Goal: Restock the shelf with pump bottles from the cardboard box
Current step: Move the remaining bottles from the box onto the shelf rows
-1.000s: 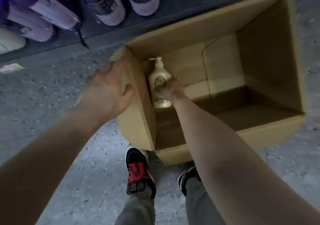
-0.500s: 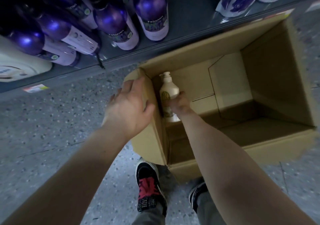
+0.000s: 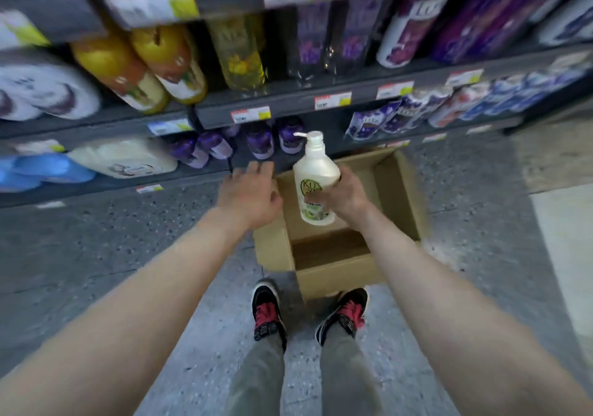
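So, nearest to me are my two shoes (image 3: 268,311), black with red laces, planted on the speckled grey floor (image 3: 96,255). Just past my toes sits the cardboard box (image 3: 327,271), flaps open, and from what I can see of the inside it's bare cardboard.

My right hand (image 3: 345,196) is wrapped around the lower half of a cream pump bottle (image 3: 316,180), fingers curled behind it and thumb across the green label, holding it upright in the air above the box with the pump nozzle pointing left. My left hand (image 3: 252,196) isn't holding anything, palm down, fingers loosely spread, hovering over the box's left edge just beside the bottle.

Beyond that is the shelf (image 3: 288,103), pretty blurry. The bottom level has a row of purple bottles (image 3: 224,146) right behind my hands, with soft packs off to the left. One level up there's orange-yellow bottles (image 3: 141,66) and dark purple ones further right, price tags along the edges.
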A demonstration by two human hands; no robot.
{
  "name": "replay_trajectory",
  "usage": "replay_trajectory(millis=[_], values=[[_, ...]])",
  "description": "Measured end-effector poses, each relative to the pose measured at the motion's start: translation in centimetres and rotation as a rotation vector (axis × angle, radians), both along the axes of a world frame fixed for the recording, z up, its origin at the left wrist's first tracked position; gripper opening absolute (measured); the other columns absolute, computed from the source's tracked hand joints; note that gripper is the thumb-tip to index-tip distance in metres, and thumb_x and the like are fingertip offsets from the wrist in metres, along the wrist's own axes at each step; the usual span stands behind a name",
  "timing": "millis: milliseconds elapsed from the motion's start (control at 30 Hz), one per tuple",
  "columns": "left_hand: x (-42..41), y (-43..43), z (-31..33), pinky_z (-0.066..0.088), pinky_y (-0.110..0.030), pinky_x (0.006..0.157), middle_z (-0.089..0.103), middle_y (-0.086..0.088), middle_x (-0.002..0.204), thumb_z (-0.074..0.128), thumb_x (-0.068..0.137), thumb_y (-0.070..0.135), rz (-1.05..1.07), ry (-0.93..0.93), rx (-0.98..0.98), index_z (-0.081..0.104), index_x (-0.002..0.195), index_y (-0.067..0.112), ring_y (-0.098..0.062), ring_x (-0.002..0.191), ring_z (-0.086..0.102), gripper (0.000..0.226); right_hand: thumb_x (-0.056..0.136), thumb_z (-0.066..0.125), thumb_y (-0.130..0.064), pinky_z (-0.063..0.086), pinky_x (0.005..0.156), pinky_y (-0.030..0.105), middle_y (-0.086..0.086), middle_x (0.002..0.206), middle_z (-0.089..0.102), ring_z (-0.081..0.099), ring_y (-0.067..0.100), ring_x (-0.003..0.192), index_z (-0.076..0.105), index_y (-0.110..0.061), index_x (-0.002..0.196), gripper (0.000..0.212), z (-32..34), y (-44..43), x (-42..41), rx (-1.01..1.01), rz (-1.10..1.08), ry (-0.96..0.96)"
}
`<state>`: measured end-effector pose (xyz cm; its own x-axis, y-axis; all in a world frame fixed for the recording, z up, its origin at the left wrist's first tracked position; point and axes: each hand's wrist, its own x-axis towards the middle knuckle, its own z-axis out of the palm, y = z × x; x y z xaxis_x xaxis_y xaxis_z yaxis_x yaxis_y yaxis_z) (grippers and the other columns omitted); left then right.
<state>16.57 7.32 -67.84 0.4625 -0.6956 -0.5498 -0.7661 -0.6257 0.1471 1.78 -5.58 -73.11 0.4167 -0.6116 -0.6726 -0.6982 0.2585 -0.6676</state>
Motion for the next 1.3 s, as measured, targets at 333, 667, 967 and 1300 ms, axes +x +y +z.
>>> replay_trajectory(millis=[333,667,967,1300], values=[[4.6,8.6,28.3,0.048,-0.051,0.099,0.049,-0.016,0.146,0.057,0.091,0.039,0.092,-0.188,-0.217,0.035,0.15,0.016,-0.044,0.126,0.052,0.067,0.064,0.095,-0.01,0.057,0.096,0.048,0.0,0.115,0.073,0.07,0.021,0.106,0.063,-0.021,0.119,0.064,32.3,7.6,4.9,-0.26,0.187,-0.294],[6.0,28.1,48.1,0.047,-0.049,0.105,0.048,-0.014,0.151,0.058,0.095,0.04,0.432,-0.276,-0.411,0.036,0.152,0.014,-0.038,0.134,0.051,0.066,0.063,0.096,-0.012,0.058,0.087,0.039,-0.003,0.112,0.072,0.069,0.019,0.104,0.064,-0.021,0.122,0.067,52.0,21.8,9.3,-0.357,0.404,-0.587],[12.3,45.8,57.1,0.048,-0.05,0.105,0.053,-0.012,0.15,0.051,0.089,0.05,0.591,-0.396,-0.474,0.032,0.156,0.02,-0.035,0.133,0.055,0.075,0.063,0.095,-0.007,0.058,0.077,0.032,-0.001,0.109,0.076,0.072,0.015,0.097,0.065,-0.017,0.118,0.064,62.1,37.0,20.3,-0.294,0.542,-0.75],[29.5,62.2,57.2,0.051,-0.05,0.102,0.045,-0.008,0.156,0.049,0.098,0.041,0.532,-0.379,-0.495,0.028,0.159,0.028,-0.033,0.137,0.05,0.066,0.067,0.092,-0.002,0.061,0.088,0.043,0.0,0.106,0.078,0.074,0.022,0.101,0.07,-0.016,0.115,0.055,63.0,53.0,40.0,-0.236,0.54,-0.775]])
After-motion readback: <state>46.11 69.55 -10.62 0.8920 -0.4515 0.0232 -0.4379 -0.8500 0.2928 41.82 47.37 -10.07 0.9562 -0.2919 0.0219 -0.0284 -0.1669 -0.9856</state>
